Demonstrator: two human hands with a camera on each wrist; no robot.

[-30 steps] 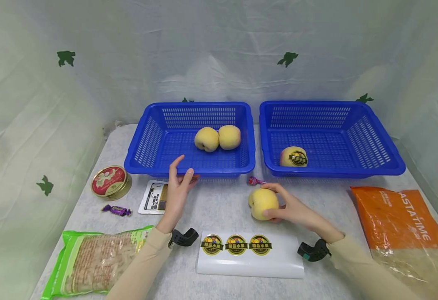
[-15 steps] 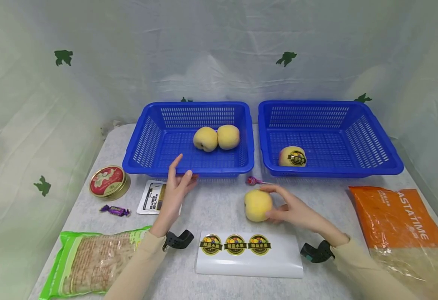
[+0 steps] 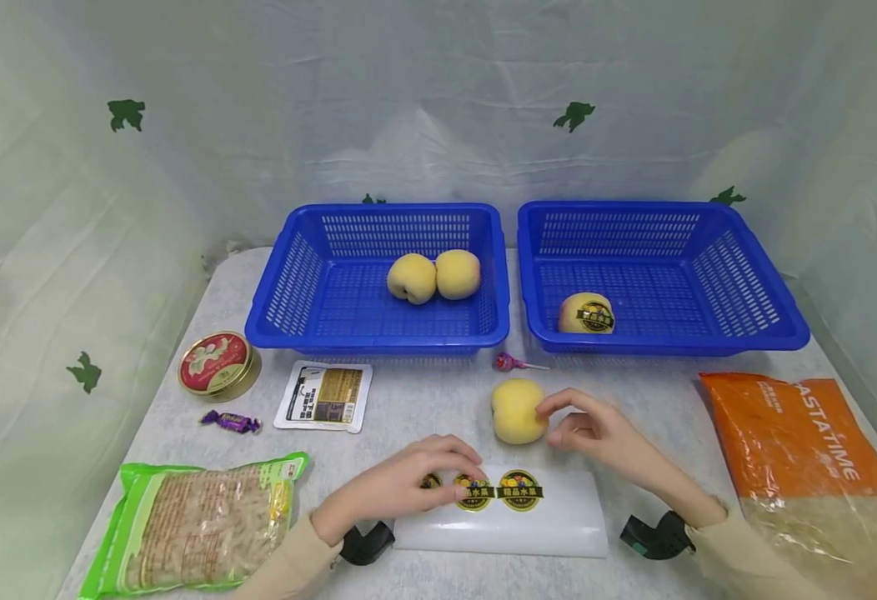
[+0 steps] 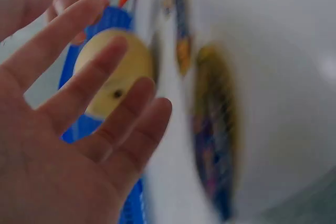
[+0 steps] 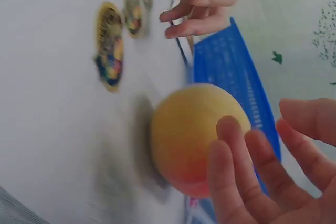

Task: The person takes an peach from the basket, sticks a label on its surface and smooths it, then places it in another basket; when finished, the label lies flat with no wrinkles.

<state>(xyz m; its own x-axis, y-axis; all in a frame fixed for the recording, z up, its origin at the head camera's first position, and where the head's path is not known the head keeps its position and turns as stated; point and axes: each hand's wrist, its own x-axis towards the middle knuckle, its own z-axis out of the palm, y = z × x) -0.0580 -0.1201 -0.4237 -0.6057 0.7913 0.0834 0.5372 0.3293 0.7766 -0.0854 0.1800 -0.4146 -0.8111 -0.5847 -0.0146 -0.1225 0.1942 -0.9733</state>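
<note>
A yellow peach [image 3: 518, 411] sits on the table in front of the baskets; the right wrist view shows its reddish side. My right hand [image 3: 602, 433] is just right of it, fingers loosely bent and not wrapped round it; whether a fingertip touches it I cannot tell. Over a glossy white sheet [image 3: 513, 532] reaches my left hand [image 3: 412, 482], its fingers apart in the left wrist view and gripping nothing. The sheet bears round black-and-gold fruit stickers: the right sticker [image 3: 519, 490] shows fully, while my fingers partly cover the middle sticker [image 3: 474, 497] and the left one.
Two peaches lie in the left blue basket [image 3: 378, 342], and a stickered peach [image 3: 585, 314] in the right blue basket [image 3: 671, 342]. Around them are a lollipop [image 3: 508, 362], flat packet [image 3: 324, 396], round tin [image 3: 217, 365], purple candy [image 3: 231, 421], green-edged bag [image 3: 202, 525] and orange bag [image 3: 799, 442].
My left hand has come from the left basket's front rim down to the sticker sheet. The right hand has loosened from the peach and drawn slightly right, leaving the peach on the table.
</note>
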